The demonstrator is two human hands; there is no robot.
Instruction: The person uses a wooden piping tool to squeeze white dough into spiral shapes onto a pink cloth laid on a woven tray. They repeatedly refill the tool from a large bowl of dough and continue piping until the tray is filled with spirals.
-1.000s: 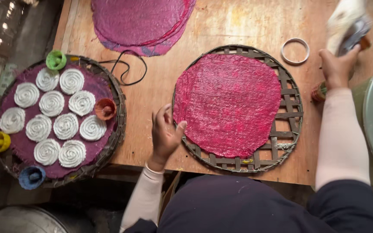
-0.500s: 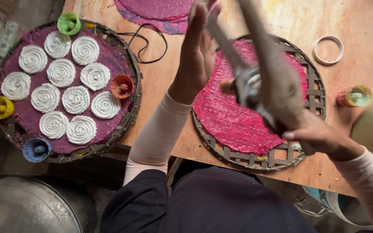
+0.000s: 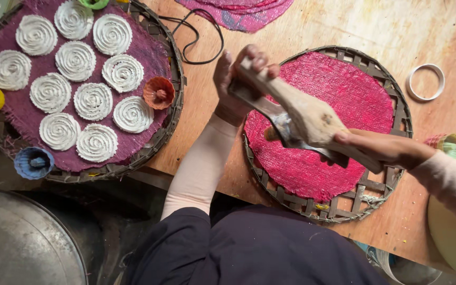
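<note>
Soft, even daylight; bright on wooden table (image 3: 376, 31), dim lower left; sharp focus, faint shadows.

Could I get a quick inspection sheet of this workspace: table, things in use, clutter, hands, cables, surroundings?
Surface: worn wooden table, stained.
Things in use: dough-caked press tool held over a pink cloth on a woven tray; second tray holds twelve white spirals on purple cloth.
Clutter: white ring, small coloured moulds, stacked purple cloths.
Hands: left hand grips the tool's top end; right hand its handle.
Cables: black cord looped on the table.
Surroundings: metal basin below left.
</note>
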